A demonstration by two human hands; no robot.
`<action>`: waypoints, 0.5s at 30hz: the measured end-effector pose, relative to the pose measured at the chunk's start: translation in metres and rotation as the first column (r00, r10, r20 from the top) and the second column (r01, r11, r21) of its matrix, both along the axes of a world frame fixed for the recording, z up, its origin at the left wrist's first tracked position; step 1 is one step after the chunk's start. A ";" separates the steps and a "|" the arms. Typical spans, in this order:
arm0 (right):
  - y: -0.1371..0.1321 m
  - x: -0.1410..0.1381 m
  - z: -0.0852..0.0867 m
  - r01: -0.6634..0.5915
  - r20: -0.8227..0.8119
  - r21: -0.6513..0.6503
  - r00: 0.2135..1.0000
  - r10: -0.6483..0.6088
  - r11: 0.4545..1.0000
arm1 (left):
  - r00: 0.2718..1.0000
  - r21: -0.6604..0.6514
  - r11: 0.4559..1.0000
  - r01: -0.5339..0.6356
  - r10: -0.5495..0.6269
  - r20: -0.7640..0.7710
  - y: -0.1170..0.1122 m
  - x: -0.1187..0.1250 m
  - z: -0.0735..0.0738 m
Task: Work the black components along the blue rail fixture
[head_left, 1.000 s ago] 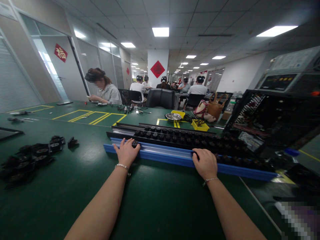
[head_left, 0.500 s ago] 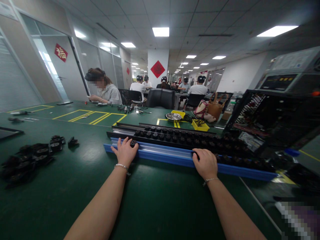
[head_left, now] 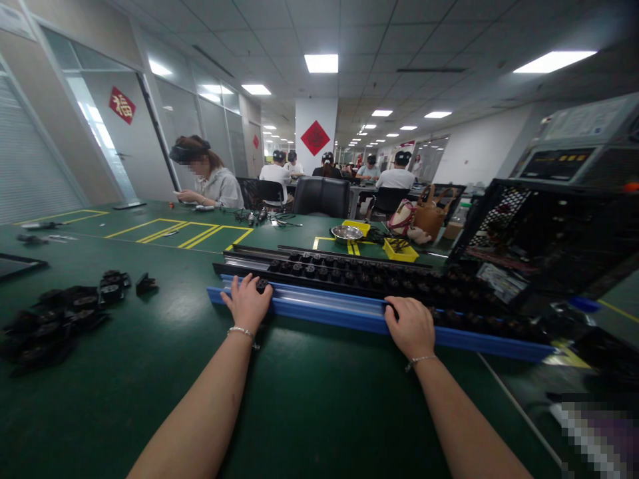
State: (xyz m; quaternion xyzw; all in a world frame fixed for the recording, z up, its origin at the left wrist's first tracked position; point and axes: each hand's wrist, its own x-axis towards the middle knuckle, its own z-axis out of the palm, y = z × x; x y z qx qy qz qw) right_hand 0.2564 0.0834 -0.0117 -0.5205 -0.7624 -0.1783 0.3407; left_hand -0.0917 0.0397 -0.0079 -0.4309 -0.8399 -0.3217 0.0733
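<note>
A long blue rail (head_left: 329, 309) lies across the green table (head_left: 309, 399) in front of me. My left hand (head_left: 247, 303) rests on its left end, fingers curled around a small black part (head_left: 261, 285) that sits in the rail. My right hand (head_left: 410, 327) grips the rail near its middle, fingers closed over the far edge where a row of black parts begins. Behind it lie black rails (head_left: 344, 273) filled with several of the same black parts.
A heap of loose black parts (head_left: 54, 319) lies at the left. At the right stands a black mesh crate (head_left: 544, 239) with a grey machine (head_left: 584, 143) above it. A steel bowl (head_left: 346, 233) and yellow trays (head_left: 399, 249) stand behind. A person (head_left: 207, 176) works at the far left; others sit further back.
My left hand has slid a little to the left along the blue rail, taking the small black part with it. My right hand has stayed in place.
</note>
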 end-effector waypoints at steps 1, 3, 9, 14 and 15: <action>0.000 0.000 0.000 0.004 0.001 0.000 1.000 -0.004 1.000 | 1.000 0.003 1.000 -0.005 0.005 0.002 0.000 0.000 0.000; -0.001 -0.001 0.001 0.006 0.008 -0.002 1.000 -0.006 1.000 | 1.000 0.009 1.000 -0.009 0.009 0.003 0.000 0.000 0.000; -0.001 0.000 0.001 0.001 0.009 0.000 1.000 -0.001 1.000 | 1.000 0.031 0.999 -0.019 0.019 0.002 0.000 -0.001 0.000; 0.000 0.000 0.001 -0.004 0.001 0.005 1.000 0.004 1.000 | 0.999 0.042 0.998 -0.039 0.039 -0.006 0.000 -0.002 -0.001; 0.000 0.000 0.001 -0.003 -0.001 0.006 1.000 0.003 1.000 | 0.999 0.042 0.998 -0.043 0.043 -0.003 0.000 -0.002 -0.001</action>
